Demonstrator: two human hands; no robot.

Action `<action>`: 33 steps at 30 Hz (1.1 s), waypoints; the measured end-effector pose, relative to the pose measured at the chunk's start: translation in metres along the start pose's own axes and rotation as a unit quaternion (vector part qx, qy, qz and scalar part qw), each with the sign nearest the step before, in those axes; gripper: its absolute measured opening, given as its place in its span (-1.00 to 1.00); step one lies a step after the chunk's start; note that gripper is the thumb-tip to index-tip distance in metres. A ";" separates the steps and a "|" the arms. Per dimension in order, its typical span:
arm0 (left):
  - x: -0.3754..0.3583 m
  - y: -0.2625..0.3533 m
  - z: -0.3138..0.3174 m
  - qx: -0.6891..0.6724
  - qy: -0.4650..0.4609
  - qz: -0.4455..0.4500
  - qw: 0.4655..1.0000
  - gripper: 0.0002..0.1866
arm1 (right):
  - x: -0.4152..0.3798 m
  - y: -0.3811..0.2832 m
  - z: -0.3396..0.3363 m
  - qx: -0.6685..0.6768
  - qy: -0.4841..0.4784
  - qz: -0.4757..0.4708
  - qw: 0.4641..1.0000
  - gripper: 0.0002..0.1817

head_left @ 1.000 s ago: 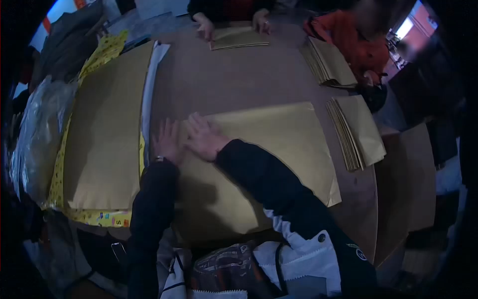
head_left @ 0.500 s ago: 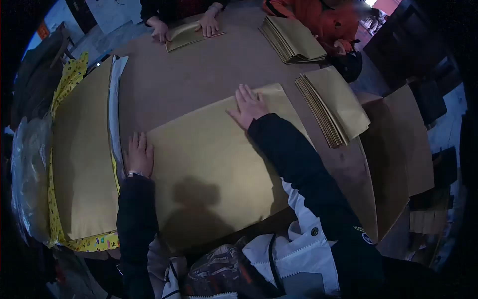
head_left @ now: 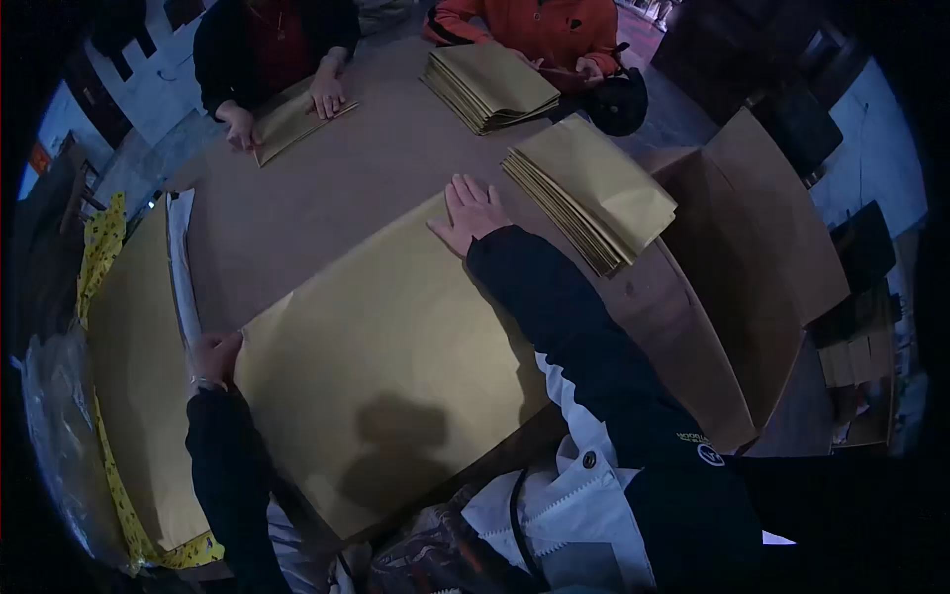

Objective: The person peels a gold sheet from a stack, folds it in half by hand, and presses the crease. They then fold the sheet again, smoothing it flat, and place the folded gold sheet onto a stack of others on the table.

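A large sheet of golden-brown paper [head_left: 396,317] lies flat in front of me, with my shadow on its lower part. My right hand [head_left: 470,213] rests palm down on its far right corner, fingers stretched out. At the sheet's left edge, my left hand [head_left: 215,358] is curled, fingertips and thumb closed at the paper's edge; some fingers are dark and hard to see. Just left of that hand is a tall stack of brown sheets [head_left: 139,386] with a white strip [head_left: 183,262] along its side and yellow printed wrapping [head_left: 102,243] around it.
Two piles of folded brown paper [head_left: 594,183] [head_left: 495,84] stand at the right and far side. Across the table, a person's hands [head_left: 325,94] press a folded brown piece [head_left: 287,127]. Another person in orange [head_left: 554,30] sits beside. An open cardboard box [head_left: 752,218] stands right.
My left hand has gone from lying flat by the sheet's left edge to curling at that edge. The view has shifted, while my right hand stays at the far corner.
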State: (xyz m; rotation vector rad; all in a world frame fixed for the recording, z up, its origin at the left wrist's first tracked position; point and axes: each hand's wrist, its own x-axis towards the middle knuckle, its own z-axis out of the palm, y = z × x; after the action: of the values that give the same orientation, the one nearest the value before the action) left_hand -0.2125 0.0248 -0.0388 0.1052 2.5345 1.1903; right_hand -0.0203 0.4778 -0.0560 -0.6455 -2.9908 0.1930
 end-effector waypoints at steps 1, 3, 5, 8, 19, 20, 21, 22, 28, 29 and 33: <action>0.010 -0.028 -0.005 -0.061 0.006 0.036 0.997 -0.74 | 0.001 0.000 0.000 0.002 0.002 0.000 1.000 -0.17; -0.006 -0.063 0.002 -0.219 0.036 -0.001 0.975 -0.75 | 0.000 0.001 -0.004 -0.019 -0.009 -0.006 1.000 -0.16; -0.058 -0.043 0.025 -0.363 0.076 -0.021 0.928 -0.76 | -0.002 0.003 -0.002 0.010 0.008 -0.004 1.000 -0.17; -0.143 -0.050 0.036 -0.341 -0.002 -0.013 0.940 -0.76 | -0.005 0.002 -0.007 0.019 0.000 -0.011 1.000 -0.19; -0.224 -0.093 0.046 -0.190 -0.081 0.056 0.977 -0.88 | -0.169 -0.114 0.017 0.093 -0.068 -0.345 0.932 -0.11; -0.222 -0.097 0.042 -0.184 -0.089 0.052 0.977 -0.88 | -0.204 -0.125 0.032 0.144 -0.056 -0.403 0.902 -0.05; -0.220 -0.101 0.038 -0.177 -0.100 0.058 0.977 -0.85 | -0.234 -0.134 0.045 0.192 -0.040 -0.459 0.866 0.01; -0.219 -0.101 0.037 -0.172 -0.109 0.064 0.977 -0.78 | -0.261 -0.141 0.035 0.212 -0.061 -0.474 0.852 0.04; -0.234 -0.040 0.024 -0.308 -0.184 -0.001 0.933 -0.64 | -0.291 -0.155 0.021 0.201 0.015 -0.436 0.877 -0.14; -0.235 -0.033 0.027 -0.357 -0.169 -0.003 0.919 -0.63 | -0.285 -0.155 0.023 0.226 0.084 -0.398 0.885 -0.19; -0.266 0.022 0.023 -0.483 -0.140 0.008 0.864 -0.65 | -0.250 -0.128 -0.015 0.185 0.128 -0.397 0.890 -0.46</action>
State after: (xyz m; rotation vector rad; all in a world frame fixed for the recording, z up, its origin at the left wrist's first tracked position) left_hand 0.0433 0.0006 0.0366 0.0434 1.4554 2.1085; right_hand 0.1561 0.2601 -0.0354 0.5489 -2.5818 0.5376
